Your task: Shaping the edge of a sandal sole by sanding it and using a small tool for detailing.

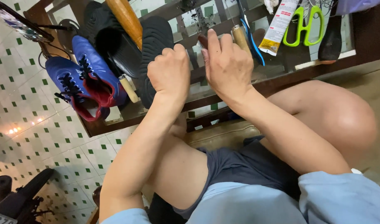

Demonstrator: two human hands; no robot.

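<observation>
Gripping: left hand (170, 71) fisted around black shoe sole (153, 49)
Right hand (225, 62): curled on wooden-handled tool (240, 38)
Worktop (256, 70): blue shoes (84, 81), green scissors (304, 25)

Both bare forearms reach forward from light blue sleeves, rising side by side over the bent knees. The left hand (170, 71) is curled into a loose fist, knuckles up, back of the hand toward the camera, wrist bent slightly inward. The right hand (225, 66) stands just beside it, nearly touching, fingers pointing up and partly curled, thumb side turned toward the left hand.
</observation>
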